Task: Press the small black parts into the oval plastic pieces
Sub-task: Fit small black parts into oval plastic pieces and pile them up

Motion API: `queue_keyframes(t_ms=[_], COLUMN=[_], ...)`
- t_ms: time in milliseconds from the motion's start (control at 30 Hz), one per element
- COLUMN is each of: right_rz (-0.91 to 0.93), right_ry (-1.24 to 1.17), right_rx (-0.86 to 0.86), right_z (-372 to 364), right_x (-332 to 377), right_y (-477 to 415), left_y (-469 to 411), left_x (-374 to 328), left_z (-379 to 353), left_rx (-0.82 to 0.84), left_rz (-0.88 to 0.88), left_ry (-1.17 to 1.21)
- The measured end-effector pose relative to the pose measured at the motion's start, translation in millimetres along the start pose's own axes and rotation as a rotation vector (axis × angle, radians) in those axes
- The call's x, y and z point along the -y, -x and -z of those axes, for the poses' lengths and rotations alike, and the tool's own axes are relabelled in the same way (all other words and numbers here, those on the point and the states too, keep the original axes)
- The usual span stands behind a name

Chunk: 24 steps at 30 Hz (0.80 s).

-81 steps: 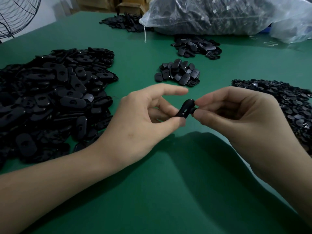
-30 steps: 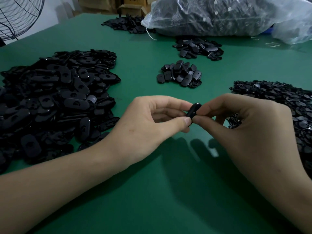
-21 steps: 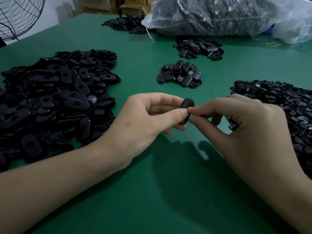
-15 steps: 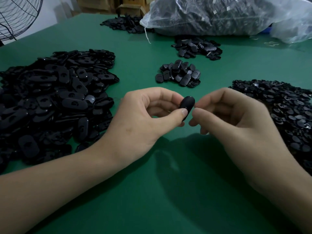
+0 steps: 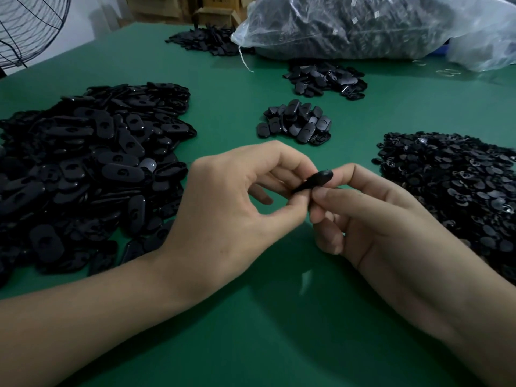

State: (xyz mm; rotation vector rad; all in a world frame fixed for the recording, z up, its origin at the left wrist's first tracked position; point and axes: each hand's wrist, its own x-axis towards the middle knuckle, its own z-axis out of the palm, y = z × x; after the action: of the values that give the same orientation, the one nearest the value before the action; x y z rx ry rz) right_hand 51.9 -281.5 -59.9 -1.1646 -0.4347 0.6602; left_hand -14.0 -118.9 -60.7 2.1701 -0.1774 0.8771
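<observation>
The black oval plastic piece (image 5: 317,180) was held above the green worktop (image 5: 265,317), between both hands. The left hand (image 5: 237,202) and the right hand (image 5: 391,219) each pinched it with curled fingers. A heap of small black parts (image 5: 452,188) lay to the right.

Deep green bench (image 5: 251,344) right across, plain and even. Front and centre, one black oval plastic piece (image 5: 318,180), matt with a faint sheen. Over on the left, the big heap of black oval plastic pieces (image 5: 83,169) is solid black, and there's a single pale grey oval (image 5: 148,164) peeking out of it. The middle heap of black ovals (image 5: 296,122) shows soft grey highlights. On the right, the pile of small black parts (image 5: 452,191) is glossier, flecked with glints. At the back, a whitish see-through plastic bag (image 5: 363,23), dark inside, dotted with tiny white specks. Brown cardboard boxes (image 5: 212,12) sit behind, with a black wire fan grille (image 5: 30,26) against a pale wall.
</observation>
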Motion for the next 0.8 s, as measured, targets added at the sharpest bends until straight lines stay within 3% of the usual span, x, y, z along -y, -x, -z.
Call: queue_keyframes(t_ms=[500,600,800], right_rz=[-0.103,-0.106,-0.005], right_ry=[-0.169,-0.169,-0.095], right_rx=[0.119,0.133,0.044], right_z=[6.5,6.2,0.0], right_x=[1.1,2.0,0.7], right_y=[-1.8,-0.5,-0.3], left_y=[1.0,0.8,-3.6], left_x=[5.9,6.5,7.0], left_z=[8.6,9.1,5.3], left_rx=[-0.072,-0.079,-0.038], left_rz=[-0.417,-0.419,-0.242], left_ry=[-0.326,-0.332,-0.236])
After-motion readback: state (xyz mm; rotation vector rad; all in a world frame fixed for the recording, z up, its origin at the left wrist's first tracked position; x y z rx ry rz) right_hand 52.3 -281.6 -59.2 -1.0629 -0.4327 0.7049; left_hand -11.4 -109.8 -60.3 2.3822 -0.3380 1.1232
